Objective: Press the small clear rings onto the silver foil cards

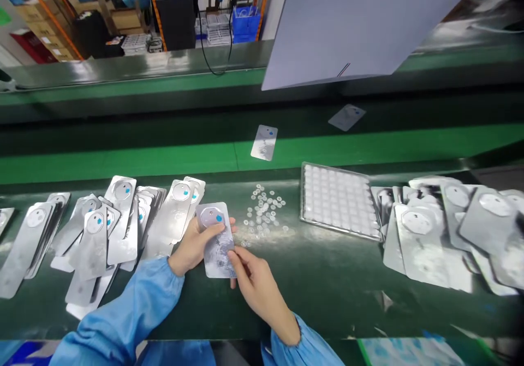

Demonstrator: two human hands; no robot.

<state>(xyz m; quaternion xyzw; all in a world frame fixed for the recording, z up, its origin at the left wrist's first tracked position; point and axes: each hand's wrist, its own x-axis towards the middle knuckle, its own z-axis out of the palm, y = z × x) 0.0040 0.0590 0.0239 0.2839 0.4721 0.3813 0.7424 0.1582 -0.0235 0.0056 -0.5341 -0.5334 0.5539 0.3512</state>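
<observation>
Silver plate [216, 254] is in your hands over the tabletop [311, 284], short of its near edge. Long axis runs away from you, far end leaning slightly left; circle and blue dot at that end. Left hand [191, 247] grip: clamped on it, thumb on the face. Right hand [257, 280] grip: pinching its lower right edge. Left pile [92, 251] crowds your left forearm; rings [265, 207] lie just right, tray [339, 228] beyond. Most room: right of your right hand, toward the right pile [417, 246].
</observation>
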